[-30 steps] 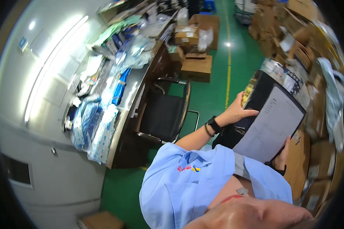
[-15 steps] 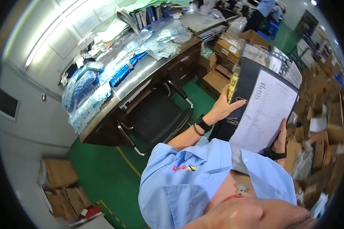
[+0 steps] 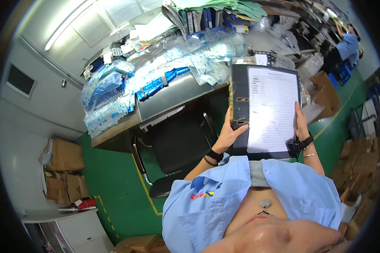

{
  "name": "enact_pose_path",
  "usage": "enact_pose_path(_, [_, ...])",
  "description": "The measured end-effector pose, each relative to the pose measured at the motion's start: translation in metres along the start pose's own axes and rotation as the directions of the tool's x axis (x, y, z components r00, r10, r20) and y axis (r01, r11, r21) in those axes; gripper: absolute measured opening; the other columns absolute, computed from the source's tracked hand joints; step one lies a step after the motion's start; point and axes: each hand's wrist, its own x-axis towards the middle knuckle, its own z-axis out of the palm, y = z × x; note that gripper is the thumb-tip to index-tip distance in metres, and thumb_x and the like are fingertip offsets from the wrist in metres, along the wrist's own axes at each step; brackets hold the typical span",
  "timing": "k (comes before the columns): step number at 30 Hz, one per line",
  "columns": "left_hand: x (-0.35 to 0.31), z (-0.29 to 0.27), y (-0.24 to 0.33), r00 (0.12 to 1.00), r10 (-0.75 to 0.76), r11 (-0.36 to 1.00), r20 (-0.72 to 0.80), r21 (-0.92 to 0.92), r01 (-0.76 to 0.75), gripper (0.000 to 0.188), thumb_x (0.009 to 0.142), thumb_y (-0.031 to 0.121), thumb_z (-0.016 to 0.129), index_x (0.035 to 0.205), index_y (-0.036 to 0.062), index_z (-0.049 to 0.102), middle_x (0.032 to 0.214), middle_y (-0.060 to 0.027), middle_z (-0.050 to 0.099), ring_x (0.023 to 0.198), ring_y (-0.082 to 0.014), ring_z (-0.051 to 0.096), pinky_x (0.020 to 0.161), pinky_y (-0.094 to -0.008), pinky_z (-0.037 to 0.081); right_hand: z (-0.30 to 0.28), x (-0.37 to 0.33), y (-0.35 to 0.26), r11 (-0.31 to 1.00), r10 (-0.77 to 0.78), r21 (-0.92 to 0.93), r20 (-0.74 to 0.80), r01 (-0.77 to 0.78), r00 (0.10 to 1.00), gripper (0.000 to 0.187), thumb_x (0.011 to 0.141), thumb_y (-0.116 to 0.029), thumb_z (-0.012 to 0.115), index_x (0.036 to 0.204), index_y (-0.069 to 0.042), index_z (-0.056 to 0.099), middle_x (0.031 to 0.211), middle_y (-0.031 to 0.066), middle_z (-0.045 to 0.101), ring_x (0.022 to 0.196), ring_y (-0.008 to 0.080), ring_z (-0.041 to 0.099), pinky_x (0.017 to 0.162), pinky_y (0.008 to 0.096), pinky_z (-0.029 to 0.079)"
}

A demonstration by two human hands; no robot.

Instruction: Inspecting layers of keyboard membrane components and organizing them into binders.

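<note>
In front of my body I hold a black ring binder point(image 3: 240, 84) upright, its cover with two metal-rimmed slots. On its front lies a white lined sheet point(image 3: 273, 114) with rows of writing too small to make out. My left hand point(image 3: 230, 134) grips the binder's left edge, thumb on the cover and the other fingers behind. Along the right edge my right hand point(image 3: 301, 123) is closed round the binder, fingers partly hidden. A black device point(image 3: 294, 147) is strapped at my right wrist.
A metal-topped desk point(image 3: 162, 105) at the left bears blue-and-white plastic packs point(image 3: 107, 103) and a row of binders point(image 3: 198, 21). A black chair point(image 3: 175, 145) stands against it. Cardboard boxes point(image 3: 325, 95) sit at the right, and another person point(image 3: 347, 46) works in the far right.
My body has turned toward the desk. The binder has gone from tilted to nearly upright and shifted left in view, both hands still holding it.
</note>
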Motion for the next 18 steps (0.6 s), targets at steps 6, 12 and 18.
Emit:
enact_pose_path(6, [0.04, -0.064, 0.011, 0.928, 0.056, 0.997, -0.369, 0.064, -0.035, 0.083, 0.074, 0.005, 0.071, 0.138, 0.0007, 0.019, 0.126, -0.0117, 0.043, 0.112, -0.0179, 0.046, 0.094, -0.0297, 0.039, 0.13, 0.121, -0.002, 0.996, 0.009, 0.074, 0.401, -0.042, 0.916, 0.056, 0.085, -0.046, 0.059, 0.1, 0.008, 0.059, 0.096, 0.0091, 0.062, 0.083, 0.0134, 0.056, 0.075, 0.0264, 0.044])
enact_pose_path(12, [0.058, -0.103, 0.075, 0.686, 0.133, 0.972, -0.716, 0.228, 0.05, 0.074, 0.081, 0.008, 0.066, 0.139, 0.0025, 0.021, 0.124, -0.0157, 0.047, 0.107, -0.0205, 0.05, 0.089, -0.0307, 0.042, 0.29, 0.18, 0.03, 1.0, 0.021, -0.005, 0.528, -0.021, 0.849, 0.052, 0.081, -0.049, 0.061, 0.084, 0.003, 0.064, 0.082, 0.0029, 0.058, 0.075, 0.0104, 0.047, 0.07, 0.0267, 0.04])
enact_pose_path(18, [0.064, -0.063, 0.134, 0.429, 0.347, 0.859, -0.834, 0.466, 0.211, 0.065, 0.084, 0.005, 0.061, 0.138, 0.0053, 0.025, 0.131, -0.0167, 0.038, 0.115, -0.022, 0.042, 0.094, -0.0313, 0.037, 0.447, 0.215, 0.081, 0.988, 0.104, 0.017, 0.654, -0.152, 0.749, 0.055, 0.079, -0.052, 0.061, 0.077, 0.003, 0.062, 0.078, 0.0094, 0.061, 0.073, 0.0187, 0.054, 0.068, 0.0325, 0.043])
